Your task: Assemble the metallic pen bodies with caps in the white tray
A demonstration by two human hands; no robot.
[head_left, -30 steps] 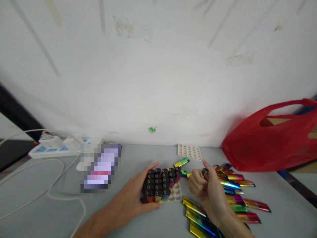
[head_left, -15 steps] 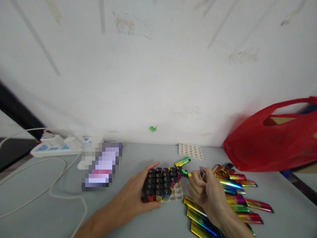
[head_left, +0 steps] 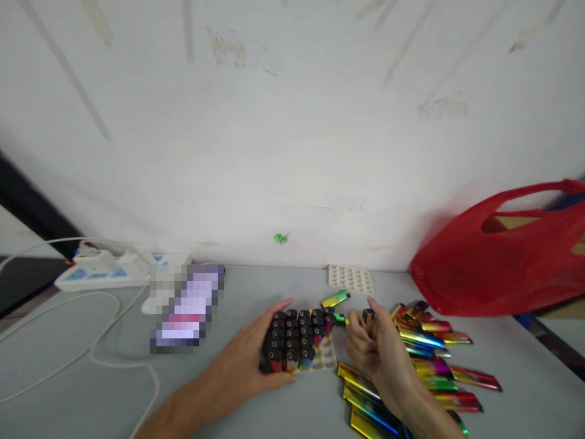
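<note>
My left hand [head_left: 254,350] wraps around the left side of a pale pitted tray [head_left: 328,358], thumb at the front and fingers behind. Several black-topped lighters [head_left: 292,334] stand upright in its pits, while pits at the front right hold none. Just right of the tray, my right hand [head_left: 375,344] is curled around a lighter [head_left: 368,315]. Only its dark top shows, and the thumb sticks up beside it. A green-and-yellow lighter [head_left: 336,299] lies behind the tray. Shiny coloured lighters [head_left: 441,369] lie in loose rows around my right wrist.
Another pale pitted tray [head_left: 351,278] lies against the wall. A red plastic bag [head_left: 493,262] stands at the right. On the left are a phone with a blurred screen [head_left: 189,311], a white power strip [head_left: 105,277] and a loose white cable [head_left: 123,364].
My right thumb has lifted off the top of the lighter and now points up. My left hand and the tray hold still; the view has shifted slightly.
</note>
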